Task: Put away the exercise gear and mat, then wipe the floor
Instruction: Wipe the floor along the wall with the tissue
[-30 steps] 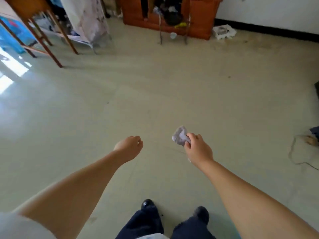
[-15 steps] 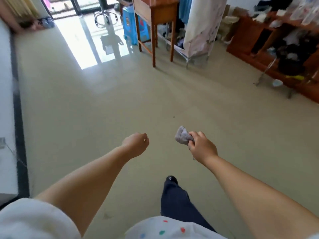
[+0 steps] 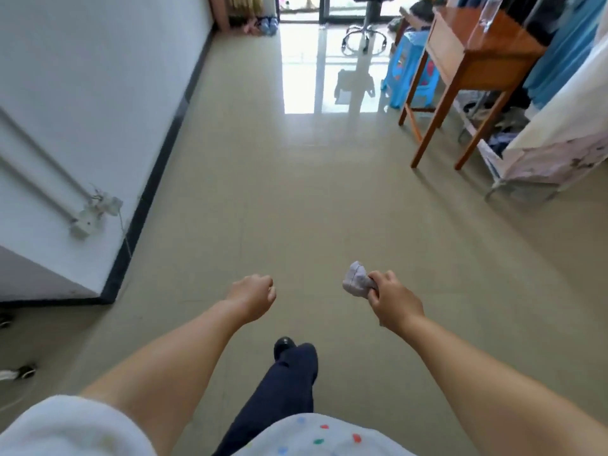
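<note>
My right hand (image 3: 393,301) grips a small crumpled grey cloth (image 3: 357,283), which sticks out to the left of my fingers, held in the air above the beige floor (image 3: 296,205). My left hand (image 3: 251,296) hangs beside it with its fingers curled into a fist and nothing in it. Below the hands one dark trouser leg and a black shoe (image 3: 283,344) step forward. No exercise gear or mat is in view.
A white wall with a black skirting (image 3: 158,166) runs along the left. A wooden table (image 3: 467,64) and a blue plastic stool (image 3: 411,70) stand at the right, with a cloth-covered rack (image 3: 556,149) beside them. An office chair's base (image 3: 363,36) stands by the far bright doorway.
The view has swung left from the wooden cabinet wall to the corridor toward the doorway. Both hands keep the same pose, the cloth still in my right hand.
</note>
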`<state>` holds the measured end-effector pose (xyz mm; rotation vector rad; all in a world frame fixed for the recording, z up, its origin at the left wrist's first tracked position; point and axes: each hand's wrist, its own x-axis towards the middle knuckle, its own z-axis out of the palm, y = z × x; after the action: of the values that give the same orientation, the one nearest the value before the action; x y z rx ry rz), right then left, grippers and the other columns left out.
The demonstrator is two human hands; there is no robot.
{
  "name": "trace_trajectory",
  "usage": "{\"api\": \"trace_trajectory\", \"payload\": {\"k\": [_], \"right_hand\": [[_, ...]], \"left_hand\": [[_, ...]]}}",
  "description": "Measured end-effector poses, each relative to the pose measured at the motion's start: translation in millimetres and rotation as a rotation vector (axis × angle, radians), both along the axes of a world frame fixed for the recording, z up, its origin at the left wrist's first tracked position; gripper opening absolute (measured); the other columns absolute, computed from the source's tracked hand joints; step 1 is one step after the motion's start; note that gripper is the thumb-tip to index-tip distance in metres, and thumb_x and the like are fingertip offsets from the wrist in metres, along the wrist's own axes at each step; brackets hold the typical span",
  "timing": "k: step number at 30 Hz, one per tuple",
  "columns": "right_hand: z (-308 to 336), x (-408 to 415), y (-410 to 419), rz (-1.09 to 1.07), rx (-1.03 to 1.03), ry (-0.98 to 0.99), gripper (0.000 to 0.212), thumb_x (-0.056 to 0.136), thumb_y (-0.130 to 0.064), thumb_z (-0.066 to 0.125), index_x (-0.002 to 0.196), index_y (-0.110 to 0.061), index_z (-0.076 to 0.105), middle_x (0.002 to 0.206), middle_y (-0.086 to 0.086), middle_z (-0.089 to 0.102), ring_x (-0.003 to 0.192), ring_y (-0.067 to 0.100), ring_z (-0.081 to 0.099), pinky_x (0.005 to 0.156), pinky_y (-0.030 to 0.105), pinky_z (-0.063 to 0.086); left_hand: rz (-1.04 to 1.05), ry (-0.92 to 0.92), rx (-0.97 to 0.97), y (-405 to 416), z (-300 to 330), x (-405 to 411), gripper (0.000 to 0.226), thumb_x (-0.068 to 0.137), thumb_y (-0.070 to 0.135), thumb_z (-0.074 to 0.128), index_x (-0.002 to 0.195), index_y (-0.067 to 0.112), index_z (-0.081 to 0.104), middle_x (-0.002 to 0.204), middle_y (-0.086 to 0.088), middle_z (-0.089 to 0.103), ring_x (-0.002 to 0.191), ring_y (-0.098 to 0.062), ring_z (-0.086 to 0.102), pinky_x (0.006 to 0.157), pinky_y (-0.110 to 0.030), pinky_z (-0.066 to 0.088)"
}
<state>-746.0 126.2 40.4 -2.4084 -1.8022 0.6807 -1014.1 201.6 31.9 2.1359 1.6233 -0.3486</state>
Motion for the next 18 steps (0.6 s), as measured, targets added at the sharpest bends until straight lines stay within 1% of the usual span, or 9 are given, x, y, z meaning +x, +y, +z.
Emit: {"api": "trace_trajectory", "payload": {"k": [2, 7, 10, 12, 14, 16, 18], "right_hand": [[-5, -3, 48, 0.073, 0.009, 0.017, 0.023, 0.096, -0.026, 0.039, 0.115, -0.021, 0.051, 0.113, 0.005, 0.05, 0.088, 0.028, 0.056, 0.064, 0.028, 0.037], [0, -9, 177, 0.181, 0.009, 0.007, 0.023, 0.097, -0.026, 0.036, 0.115, -0.021, 0.05, 0.111, 0.004, 0.049, 0.077, 0.023, 0.05, 0.063, 0.027, 0.037], [8, -6, 249, 0.177, 0.014, -0.002, 0.023, 0.097, -0.025, 0.036, 0.115, -0.02, 0.05, 0.11, 0.004, 0.049, 0.083, 0.027, 0.055, 0.064, 0.028, 0.037], [14, -4, 294, 0.156, 0.029, -0.013, 0.023, 0.097, -0.025, 0.036, 0.113, -0.019, 0.051, 0.109, 0.005, 0.05, 0.083, 0.026, 0.051, 0.063, 0.029, 0.037], [16, -6, 332, 0.151, 0.017, -0.019, 0.023, 0.096, -0.025, 0.037, 0.113, -0.019, 0.051, 0.109, 0.005, 0.05, 0.087, 0.027, 0.052, 0.064, 0.029, 0.037], [10, -6, 371, 0.175, 0.0, -0.009, 0.024, 0.096, -0.026, 0.037, 0.115, -0.02, 0.051, 0.111, 0.005, 0.049, 0.094, 0.028, 0.055, 0.065, 0.029, 0.038], [3, -8, 412, 0.211, -0.035, -0.008, 0.024, 0.097, -0.026, 0.036, 0.116, -0.021, 0.05, 0.113, 0.005, 0.049, 0.093, 0.027, 0.055, 0.067, 0.03, 0.041]], "left_hand": [[0.066, 0.0, -0.007, 36, -4, -7, 0.033, 0.098, 0.031, 0.033, 0.113, 0.014, 0.057, 0.118, -0.007, 0.059, 0.104, -0.027, 0.057, 0.083, -0.034, 0.044], [0.135, -0.019, -0.021, 144, -8, -2, 0.034, 0.099, 0.031, 0.033, 0.117, 0.013, 0.055, 0.124, -0.009, 0.057, 0.112, -0.029, 0.055, 0.087, -0.035, 0.043], [0.131, -0.031, -0.034, 208, -3, 3, 0.035, 0.099, 0.032, 0.033, 0.119, 0.013, 0.054, 0.127, -0.009, 0.055, 0.115, -0.028, 0.054, 0.09, -0.035, 0.043], [0.127, -0.029, -0.03, 251, 6, 3, 0.035, 0.099, 0.032, 0.032, 0.12, 0.013, 0.054, 0.128, -0.009, 0.055, 0.116, -0.028, 0.053, 0.09, -0.035, 0.042], [0.129, -0.022, -0.027, 287, 10, 1, 0.035, 0.099, 0.031, 0.032, 0.118, 0.013, 0.054, 0.126, -0.01, 0.055, 0.115, -0.028, 0.053, 0.089, -0.036, 0.043], [0.151, -0.037, -0.015, 324, 7, -2, 0.034, 0.099, 0.032, 0.032, 0.117, 0.013, 0.055, 0.125, -0.009, 0.057, 0.114, -0.029, 0.054, 0.088, -0.035, 0.044], [0.193, -0.042, -0.034, 359, -1, -7, 0.035, 0.099, 0.032, 0.032, 0.116, 0.013, 0.055, 0.125, -0.009, 0.057, 0.113, -0.028, 0.054, 0.088, -0.035, 0.044]]}}
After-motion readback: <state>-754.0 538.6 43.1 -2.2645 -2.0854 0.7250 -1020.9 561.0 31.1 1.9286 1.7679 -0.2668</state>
